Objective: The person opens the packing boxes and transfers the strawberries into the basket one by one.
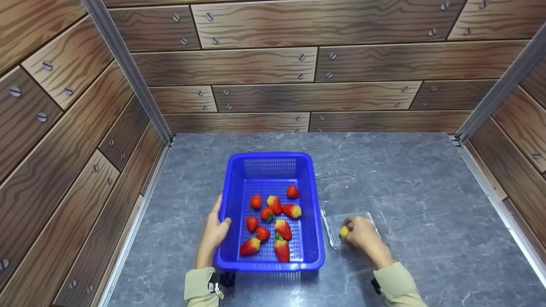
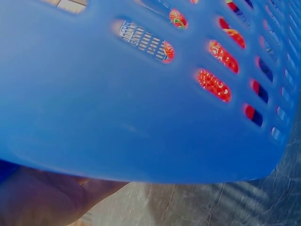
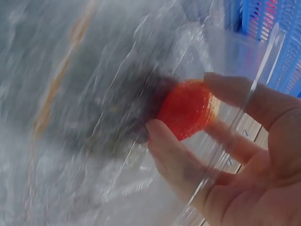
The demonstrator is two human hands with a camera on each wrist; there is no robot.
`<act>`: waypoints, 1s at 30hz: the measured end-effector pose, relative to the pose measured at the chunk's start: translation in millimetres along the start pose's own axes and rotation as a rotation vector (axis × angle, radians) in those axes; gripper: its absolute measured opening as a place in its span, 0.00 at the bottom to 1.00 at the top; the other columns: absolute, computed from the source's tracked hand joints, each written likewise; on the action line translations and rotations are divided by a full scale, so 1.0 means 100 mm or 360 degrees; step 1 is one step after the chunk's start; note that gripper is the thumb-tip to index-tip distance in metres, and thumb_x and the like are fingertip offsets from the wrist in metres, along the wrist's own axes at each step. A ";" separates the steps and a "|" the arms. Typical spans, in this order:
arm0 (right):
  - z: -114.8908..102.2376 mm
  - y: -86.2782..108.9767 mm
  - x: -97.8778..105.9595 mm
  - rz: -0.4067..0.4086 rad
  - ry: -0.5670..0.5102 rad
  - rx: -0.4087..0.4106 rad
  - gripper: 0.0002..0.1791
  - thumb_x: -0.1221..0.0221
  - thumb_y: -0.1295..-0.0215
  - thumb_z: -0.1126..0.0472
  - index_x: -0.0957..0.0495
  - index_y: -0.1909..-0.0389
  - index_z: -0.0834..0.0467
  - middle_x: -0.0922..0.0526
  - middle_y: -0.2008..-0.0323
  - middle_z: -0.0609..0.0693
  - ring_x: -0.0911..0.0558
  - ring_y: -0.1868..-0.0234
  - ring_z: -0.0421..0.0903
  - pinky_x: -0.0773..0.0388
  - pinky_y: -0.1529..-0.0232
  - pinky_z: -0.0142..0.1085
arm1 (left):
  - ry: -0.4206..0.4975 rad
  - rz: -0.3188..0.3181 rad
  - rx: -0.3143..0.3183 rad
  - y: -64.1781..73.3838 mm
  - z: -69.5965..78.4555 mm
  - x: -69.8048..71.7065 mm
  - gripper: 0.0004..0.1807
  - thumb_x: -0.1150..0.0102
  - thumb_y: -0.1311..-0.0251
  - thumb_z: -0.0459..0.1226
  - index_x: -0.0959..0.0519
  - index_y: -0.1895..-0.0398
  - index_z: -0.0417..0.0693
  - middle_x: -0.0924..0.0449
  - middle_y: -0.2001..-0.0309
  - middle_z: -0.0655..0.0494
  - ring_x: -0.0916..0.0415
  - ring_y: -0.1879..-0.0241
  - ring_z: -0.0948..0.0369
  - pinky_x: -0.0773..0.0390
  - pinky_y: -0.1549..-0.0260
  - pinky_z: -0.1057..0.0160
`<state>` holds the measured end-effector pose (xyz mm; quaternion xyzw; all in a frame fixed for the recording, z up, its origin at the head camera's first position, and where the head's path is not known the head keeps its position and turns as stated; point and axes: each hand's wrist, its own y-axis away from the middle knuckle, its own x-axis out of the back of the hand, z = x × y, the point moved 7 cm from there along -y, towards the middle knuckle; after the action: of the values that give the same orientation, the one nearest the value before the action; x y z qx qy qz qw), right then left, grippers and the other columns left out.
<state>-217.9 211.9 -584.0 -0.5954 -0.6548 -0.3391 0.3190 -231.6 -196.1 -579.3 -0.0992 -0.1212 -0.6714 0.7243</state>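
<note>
A blue plastic basket [image 1: 317,204] with slotted sides holds several red strawberries [image 1: 283,230], some with yellow ends. My left hand [image 1: 215,230] grips its left side, thumb at the rim. From the left wrist view, the basket wall [image 2: 117,117] covers most of that hand. To the right lies a clear plastic box [image 1: 328,228]. Inside it, my right hand [image 1: 364,233] pinches one strawberry [image 3: 186,110] between thumb and fingers; its yellow end shows in the head view. The box's clear edge crosses in front of the fingers in the right wrist view.
A grey marbled tabletop [image 1: 426,192] lies under everything. Wood-patterned panels [image 1: 264,66] wall in the back and both sides, with metal strips along the corners. Another clear plastic piece [image 1: 341,183] lies behind the box, right of the basket.
</note>
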 end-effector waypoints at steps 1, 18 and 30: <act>-0.01 0.01 -0.01 0.0014 -0.0013 -0.0006 0.13 0.36 0.64 0.71 0.19 0.72 0.62 0.23 0.77 0.52 0.26 0.71 0.50 0.24 0.70 0.43 | -0.0007 -0.0004 -0.0010 0.00 0.01 -0.01 0.43 0.52 0.45 0.20 0.47 0.23 0.41 0.44 0.27 0.32 0.37 0.34 0.36 0.32 0.37 0.40; -0.12 0.09 -0.15 0.0216 -0.0187 -0.0167 0.16 0.32 0.61 0.69 0.19 0.66 0.64 0.17 0.74 0.55 0.21 0.68 0.54 0.22 0.64 0.50 | -0.0014 0.0009 -0.0046 0.03 0.01 0.02 0.42 0.52 0.45 0.20 0.45 0.23 0.41 0.39 0.30 0.30 0.34 0.37 0.37 0.30 0.39 0.40; -0.26 0.05 0.02 0.0214 -0.0256 -0.0144 0.17 0.34 0.59 0.70 0.20 0.62 0.69 0.17 0.69 0.62 0.19 0.64 0.58 0.19 0.60 0.52 | -0.0009 0.0000 -0.0039 0.02 0.02 0.02 0.43 0.51 0.46 0.19 0.46 0.23 0.40 0.40 0.29 0.30 0.35 0.36 0.37 0.32 0.38 0.40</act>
<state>-213.2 191.9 -567.2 -0.6772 -0.6209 -0.2970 0.2603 -229.5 -197.0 -576.9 -0.1100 -0.1149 -0.6725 0.7228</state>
